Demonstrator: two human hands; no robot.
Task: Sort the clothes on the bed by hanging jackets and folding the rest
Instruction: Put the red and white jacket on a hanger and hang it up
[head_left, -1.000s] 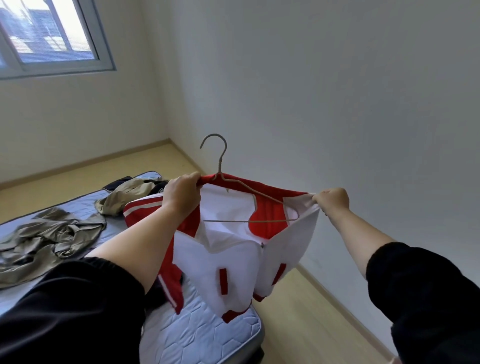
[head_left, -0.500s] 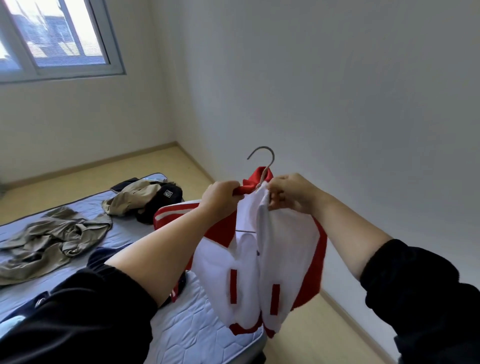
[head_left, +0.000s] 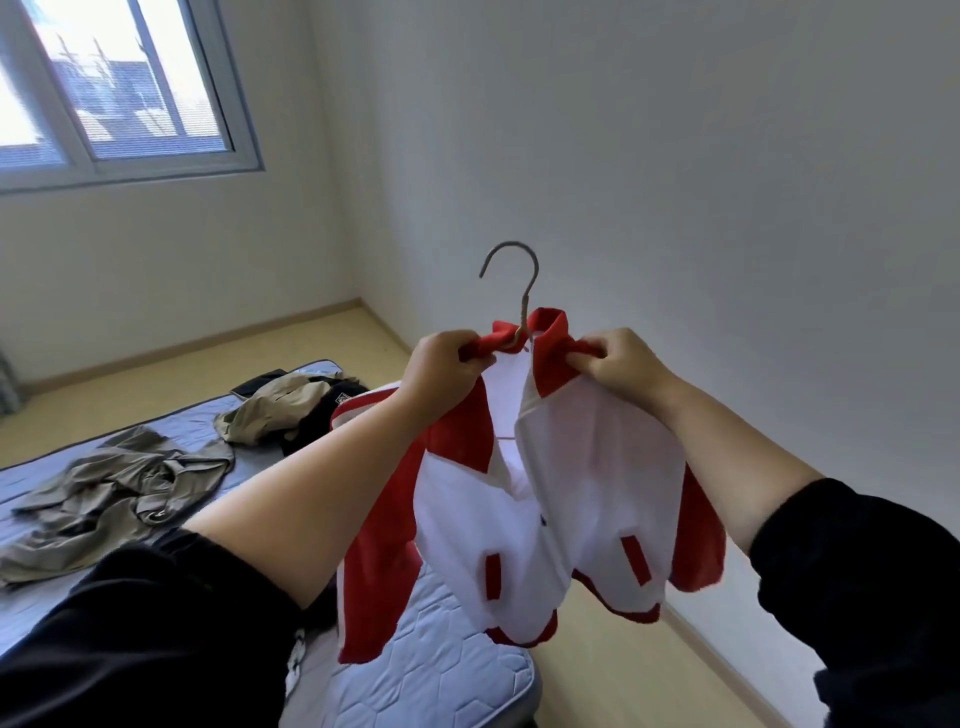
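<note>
Both grips pinch the jacket (head_left: 597, 467) collar, left hand (head_left: 441, 366) and right hand (head_left: 621, 366) flanking the hanger (head_left: 523, 306) hook, which stands upright between them, garment hanging below.

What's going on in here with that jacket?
A person is putting a red and white jacket on a wire hanger. The left hand grips one side of the collar and the right hand pinches the other, with the hook sticking up between them. The jacket is held in the air above the bed. An olive garment, a tan garment and a black garment lie unfolded on the bed.
</note>
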